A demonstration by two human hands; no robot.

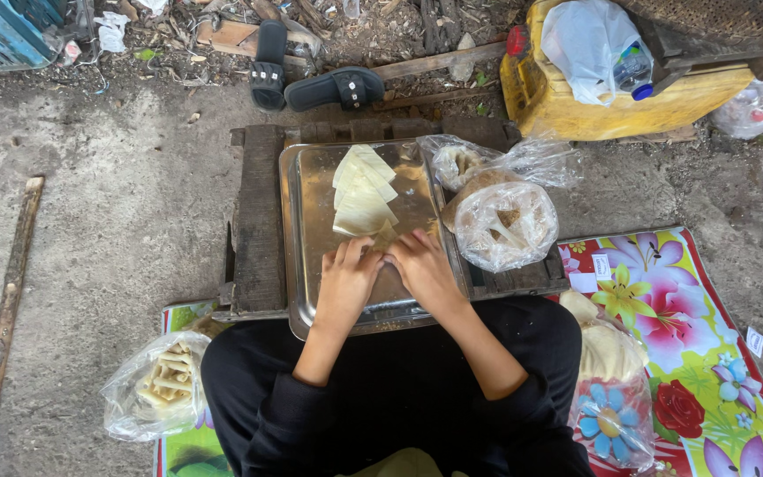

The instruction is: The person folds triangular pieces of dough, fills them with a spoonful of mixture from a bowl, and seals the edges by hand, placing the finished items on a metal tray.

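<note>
One wooden stick (3, 327) is seen lying on the concrete ground at the far left. One clear bag of rolled pastries (154, 387) is placed beside the person's left knee. Two black sandals (311, 78) are set on the dirt beyond the low wooden table (258, 221). One steel tray (311, 203) is carried by that table, and a fanned pile of pale triangular wrappers (364, 190), at least four of them, is spread on its far half.

The left hand (346, 281) is laid palm down on the tray, wrist straight, its fingers (357, 252) curled inward and pressed on a small folded wrapper (385, 237) just below the pile. The right hand (426, 272) is held beside it, touching it at the thumbs, with fingers bent and pinched on the same wrapper from the right. The forearms are angled inward from the knees.

Two clear bags of brown filling (501, 221) are rested at the tray's right edge. One yellow jerrycan (567, 106) is seen beyond them. One flowered mat (691, 353) is spread at the right, with one bag of flat rounds (611, 353) on it.
</note>
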